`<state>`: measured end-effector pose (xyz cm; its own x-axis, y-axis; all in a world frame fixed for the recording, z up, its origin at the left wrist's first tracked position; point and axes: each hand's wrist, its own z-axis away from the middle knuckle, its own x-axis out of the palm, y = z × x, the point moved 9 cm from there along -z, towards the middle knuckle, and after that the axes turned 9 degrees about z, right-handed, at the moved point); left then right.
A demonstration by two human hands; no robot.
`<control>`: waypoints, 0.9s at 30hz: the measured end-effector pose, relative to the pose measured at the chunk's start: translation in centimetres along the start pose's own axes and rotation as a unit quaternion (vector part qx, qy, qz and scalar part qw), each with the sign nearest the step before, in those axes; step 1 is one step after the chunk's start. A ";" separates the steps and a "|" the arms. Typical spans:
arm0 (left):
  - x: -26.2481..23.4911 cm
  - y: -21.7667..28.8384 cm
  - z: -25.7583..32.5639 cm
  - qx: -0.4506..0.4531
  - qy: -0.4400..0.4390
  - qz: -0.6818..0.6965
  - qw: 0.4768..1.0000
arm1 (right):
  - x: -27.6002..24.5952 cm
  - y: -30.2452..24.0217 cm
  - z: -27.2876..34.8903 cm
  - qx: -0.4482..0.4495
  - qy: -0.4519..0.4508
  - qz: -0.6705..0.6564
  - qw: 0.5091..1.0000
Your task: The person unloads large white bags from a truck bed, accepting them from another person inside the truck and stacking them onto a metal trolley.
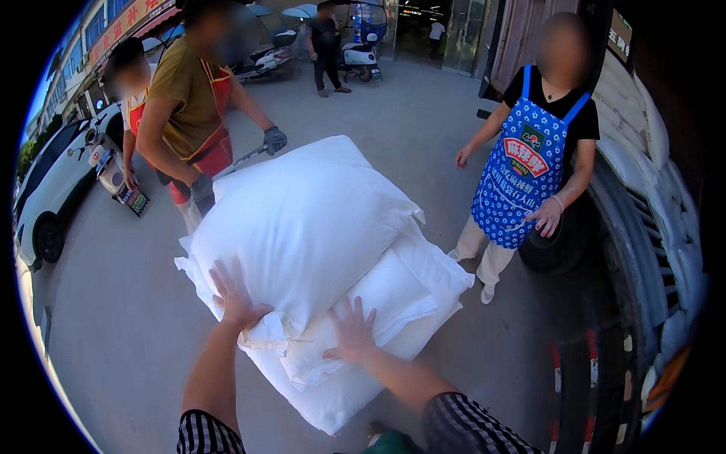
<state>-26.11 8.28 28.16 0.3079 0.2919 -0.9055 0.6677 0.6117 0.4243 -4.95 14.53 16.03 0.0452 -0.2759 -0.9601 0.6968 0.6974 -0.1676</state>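
Large white sacks lie stacked in front of me. The top sack is plump and sits toward the left and far side of the pile. My left hand rests on its near end, fingers spread. Beside it, my right hand lies with fingers apart on a lower sack, near the top sack's edge. Neither hand is closed round anything. At the far left of the pile, a person's gloved hands hold a dark bar by the top sack. What supports the stack is hidden.
A person in a blue flowered apron stands to the right, beside a truck loaded with white sacks. At left are two people in red aprons and a white car. Scooters and a bystander are farther back.
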 end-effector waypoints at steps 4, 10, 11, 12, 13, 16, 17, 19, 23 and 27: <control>0.4 -1.3 -1.9 0.023 0.001 -0.011 1.000 | 0.9 -1.1 -1.4 -0.015 0.012 0.002 1.000; 1.1 -0.1 -4.5 0.031 -0.036 -0.016 0.999 | 1.2 -0.6 -3.1 -0.024 0.065 -0.012 0.998; 0.6 0.4 -5.3 0.038 -0.027 -0.021 0.999 | 0.7 -0.3 -3.7 -0.030 0.088 -0.013 0.996; 0.1 1.2 -6.1 0.047 -0.018 -0.025 0.998 | 0.0 0.3 -4.5 -0.041 0.127 -0.021 0.991; 0.1 1.7 -7.0 0.057 -0.011 -0.016 0.998 | 0.0 1.2 -5.3 -0.046 0.161 -0.030 0.985; 1.0 3.8 -9.7 0.085 -0.014 -0.022 0.996 | -0.3 5.1 -8.0 -0.016 0.232 -0.100 0.967; 1.6 4.8 -10.4 0.087 -0.023 -0.025 0.996 | -0.5 6.7 -8.6 0.001 0.250 -0.130 0.959; 2.9 7.2 -11.4 0.082 -0.024 -0.018 0.996 | -3.1 9.8 -9.5 0.064 0.225 -0.094 0.968; 5.6 12.3 -12.0 0.083 -0.034 -0.007 0.996 | -6.2 16.5 -10.3 0.111 0.242 -0.088 0.960; 7.5 14.7 -11.9 0.091 -0.051 -0.012 0.994 | -5.7 19.3 -10.2 0.131 0.247 -0.077 0.957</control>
<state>-21.99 28.23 27.68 0.3511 0.1966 -0.9155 0.7845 0.4719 0.4022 0.94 36.28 15.98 -0.3720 0.0297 -0.9278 0.8265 0.4655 -0.3165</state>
